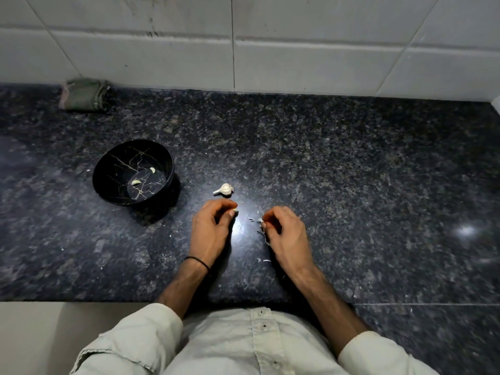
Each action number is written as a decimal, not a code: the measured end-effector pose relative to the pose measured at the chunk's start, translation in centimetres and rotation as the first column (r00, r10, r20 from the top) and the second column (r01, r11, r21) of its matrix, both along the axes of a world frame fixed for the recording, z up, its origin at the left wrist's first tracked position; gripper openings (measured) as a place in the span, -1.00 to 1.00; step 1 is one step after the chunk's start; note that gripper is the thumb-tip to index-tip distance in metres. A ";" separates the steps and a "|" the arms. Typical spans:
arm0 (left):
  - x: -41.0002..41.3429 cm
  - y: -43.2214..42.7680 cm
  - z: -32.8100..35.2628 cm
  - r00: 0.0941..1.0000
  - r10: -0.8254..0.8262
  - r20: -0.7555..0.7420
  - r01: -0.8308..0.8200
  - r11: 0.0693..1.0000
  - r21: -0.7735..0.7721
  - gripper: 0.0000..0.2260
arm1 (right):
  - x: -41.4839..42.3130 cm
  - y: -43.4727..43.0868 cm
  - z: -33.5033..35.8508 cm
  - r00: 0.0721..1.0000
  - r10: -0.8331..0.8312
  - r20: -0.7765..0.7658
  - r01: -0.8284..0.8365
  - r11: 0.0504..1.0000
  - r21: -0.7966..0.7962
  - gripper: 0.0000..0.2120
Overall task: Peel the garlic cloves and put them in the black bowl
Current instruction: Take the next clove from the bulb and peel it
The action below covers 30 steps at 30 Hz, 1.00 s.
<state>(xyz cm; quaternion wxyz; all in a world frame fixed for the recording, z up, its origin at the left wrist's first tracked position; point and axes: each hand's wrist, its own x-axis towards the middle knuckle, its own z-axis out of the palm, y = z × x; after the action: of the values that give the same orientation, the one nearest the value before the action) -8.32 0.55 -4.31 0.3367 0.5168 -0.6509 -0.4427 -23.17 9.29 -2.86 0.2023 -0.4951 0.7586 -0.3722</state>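
1. Head view, edges: the countertop (351,171) runs from its front edge, at the person's shirt, back to the tiled wall (297,63); open surface lies right of the hands and behind them
2. The black bowl (108,163) stands left of the hands, well apart from the wall; two peeled cloves (136,182) lie on its floor, apart from each other
3. The garlic bulb (224,190) lies on the counter just beyond the left hand (209,230), not touching it
4. Left hand: fingers curled, thumb and fingertips pinching a garlic clove (234,211)
5. Right hand (284,231): fingers curled, pinching a skin scrap (261,220); the two hands are apart
6. Materials: counter is polished, speckled dark stone with glare; bowl is round, glossy, gold-veined; thin pale skin flakes (266,260) lie near the hands; a folded green cloth (85,94) sits against the wall at far left
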 end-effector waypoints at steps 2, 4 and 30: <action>0.4 -0.1 -0.2 1.000 0.000 0.014 0.000 1.000 -0.023 -0.84 | -0.1 0.1 -0.2 0.999 0.033 -0.005 -0.033 0.999 -0.029 -0.88; 0.7 -0.2 -0.3 1.000 -0.006 0.027 0.007 0.999 -0.054 -0.85 | -0.1 0.2 -0.3 0.999 0.055 0.000 -0.055 0.998 -0.037 -0.87; 3.8 4.3 0.9 0.949 -0.190 0.253 0.230 0.963 -0.140 -0.82 | -3.5 2.2 -0.6 0.577 0.727 -0.371 -0.646 0.685 0.338 -0.53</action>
<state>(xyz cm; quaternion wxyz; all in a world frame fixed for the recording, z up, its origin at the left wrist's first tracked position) -4.56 4.81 -3.40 0.2496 0.4632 -0.7728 -0.3549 -26.71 11.49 -3.43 0.1777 -0.8071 0.5591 -0.0659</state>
